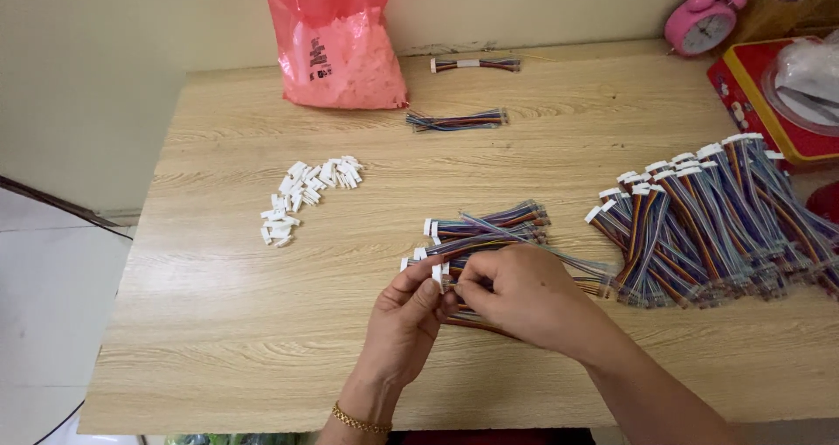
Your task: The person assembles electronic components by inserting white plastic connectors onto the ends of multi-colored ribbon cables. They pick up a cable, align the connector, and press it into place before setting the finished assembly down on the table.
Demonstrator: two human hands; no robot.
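Note:
My left hand [404,321] pinches a small white plastic connector [436,273] between thumb and fingers, low in the middle of the head view. My right hand [516,292] meets it from the right and grips a multicoloured ribbon wire harness [577,264] at the end by the connector. Just beyond my fingers lies a small bundle of wire harnesses [489,222] with white plugs on their left ends. A loose pile of white connectors [308,191] rests to the left on the wooden table [218,323].
A large heap of finished colourful harnesses [717,222] lies at the right. Behind are a pink plastic bag of white parts [336,43], two short wire bundles [456,120] [476,64], a pink alarm clock [703,21] and a red tin [769,95].

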